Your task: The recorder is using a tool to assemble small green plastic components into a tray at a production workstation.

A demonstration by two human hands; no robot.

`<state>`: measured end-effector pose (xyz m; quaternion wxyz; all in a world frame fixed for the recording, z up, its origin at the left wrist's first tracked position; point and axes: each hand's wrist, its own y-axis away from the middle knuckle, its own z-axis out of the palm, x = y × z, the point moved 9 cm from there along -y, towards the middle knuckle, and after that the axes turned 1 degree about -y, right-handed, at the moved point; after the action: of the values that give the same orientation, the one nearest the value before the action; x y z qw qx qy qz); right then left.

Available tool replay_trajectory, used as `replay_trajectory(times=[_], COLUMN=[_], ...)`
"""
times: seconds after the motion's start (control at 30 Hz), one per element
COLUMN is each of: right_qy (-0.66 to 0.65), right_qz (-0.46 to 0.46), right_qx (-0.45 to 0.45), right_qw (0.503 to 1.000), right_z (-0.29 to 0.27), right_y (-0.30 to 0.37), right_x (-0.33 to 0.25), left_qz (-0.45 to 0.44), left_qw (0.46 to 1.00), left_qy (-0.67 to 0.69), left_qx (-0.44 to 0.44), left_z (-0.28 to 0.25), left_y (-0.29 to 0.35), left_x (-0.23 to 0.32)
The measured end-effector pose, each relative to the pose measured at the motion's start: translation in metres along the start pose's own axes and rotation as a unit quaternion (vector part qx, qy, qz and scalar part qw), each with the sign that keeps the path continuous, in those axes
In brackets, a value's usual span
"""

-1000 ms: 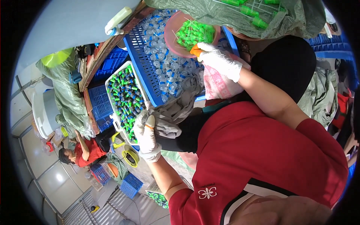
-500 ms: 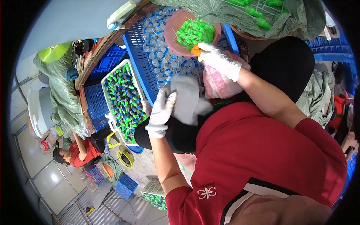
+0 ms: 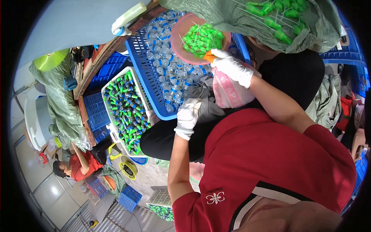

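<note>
My left hand (image 3: pixel 188 116), in a white glove, is closed on the edge of a dark grey cloth (image 3: pixel 210 107) lying over my lap against the blue basket. The white-gloved right hand (image 3: pixel 233 69) rests at the near rim of a pink bowl (image 3: pixel 176 38), its fingers closed around a small orange piece (image 3: pixel 209 57). In that bowl lie many bright green caps (image 3: pixel 203 38) with thin white stems. Under my right wrist is a pink and white cloth bundle (image 3: pixel 228 91). The bowl sits in the blue basket (image 3: pixel 143 77) among small clear bottles (image 3: pixel 164 65) with blue bands.
To the left stands a white crate (image 3: pixel 108 98) full of dark, green-capped bottles. A grey-green plastic sheet (image 3: pixel 232 17) holding more green stemmed caps is at the upper right. Another person (image 3: pixel 81 164) in red works at the far left, near blue crates (image 3: pixel 130 195).
My left hand has moved right and slightly down, and the grey cloth, spread and blurred before, is now bunched beside the pink bundle. My right hand has barely moved.
</note>
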<state>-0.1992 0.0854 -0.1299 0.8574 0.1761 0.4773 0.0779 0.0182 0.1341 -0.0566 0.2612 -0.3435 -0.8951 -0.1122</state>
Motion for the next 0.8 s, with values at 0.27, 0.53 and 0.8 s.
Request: replay_trajectory(times=[0.27, 0.53, 0.8], right_qy=[0.228, 0.727, 0.778], right_qz=[-0.136, -0.118, -0.162], right_qx=[0.078, 0.040, -0.028], right_qw=[0.961, 0.675, 0.607], right_z=[-0.015, 0.046, 0.042], right_y=[-0.018, -0.093, -0.117], right_x=[-0.023, -0.067, -0.045], left_qz=[-0.153, -0.169, -0.146], left_qw=[0.987, 0.975, 0.987], left_qy=[-0.023, -0.016, 0.060], left_qx=[-0.045, -0.144, 0.033], left_z=[0.022, 0.055, -0.028], left_y=[-0.041, -0.079, -0.103], left_x=[-0.031, -0.060, -0.108])
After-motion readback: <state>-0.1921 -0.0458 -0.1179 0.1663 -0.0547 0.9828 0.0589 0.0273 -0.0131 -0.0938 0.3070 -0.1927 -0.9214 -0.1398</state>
